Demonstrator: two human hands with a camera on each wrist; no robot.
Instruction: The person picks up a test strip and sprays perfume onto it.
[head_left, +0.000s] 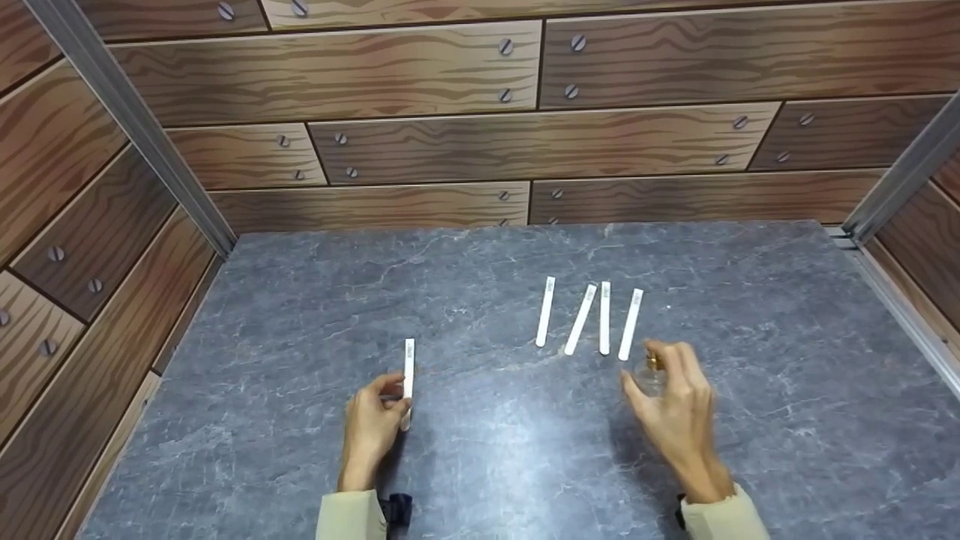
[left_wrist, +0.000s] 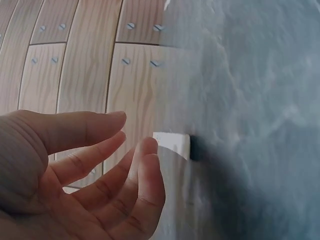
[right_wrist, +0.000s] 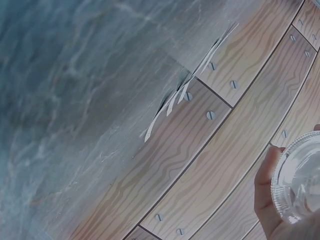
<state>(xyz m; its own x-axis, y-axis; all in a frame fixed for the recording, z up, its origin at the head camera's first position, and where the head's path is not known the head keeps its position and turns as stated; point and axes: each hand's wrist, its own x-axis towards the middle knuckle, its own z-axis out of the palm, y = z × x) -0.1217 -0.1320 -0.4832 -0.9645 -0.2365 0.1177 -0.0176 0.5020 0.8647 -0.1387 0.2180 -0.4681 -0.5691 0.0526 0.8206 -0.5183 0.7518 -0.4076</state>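
My right hand (head_left: 679,397) grips a clear bottle (right_wrist: 300,180) with a gold top (head_left: 654,362). The right wrist view shows its round, ridged base. The bottle's body is mostly hidden by fingers in the head view. My left hand (head_left: 373,420) hovers at the side of a white paper strip (head_left: 409,360), which has small dark print at its far end. In the left wrist view, thumb and fingers are bent but apart, with nothing between them, and the strip (left_wrist: 172,142) lies beyond the fingertips.
Several similar white strips (head_left: 605,319) lie in a loose row on the grey marbled table (head_left: 315,300), ahead of my right hand. Wood-patterned panels (head_left: 420,75) stand along the back and sides, with metal rails (head_left: 142,112) at the corners.
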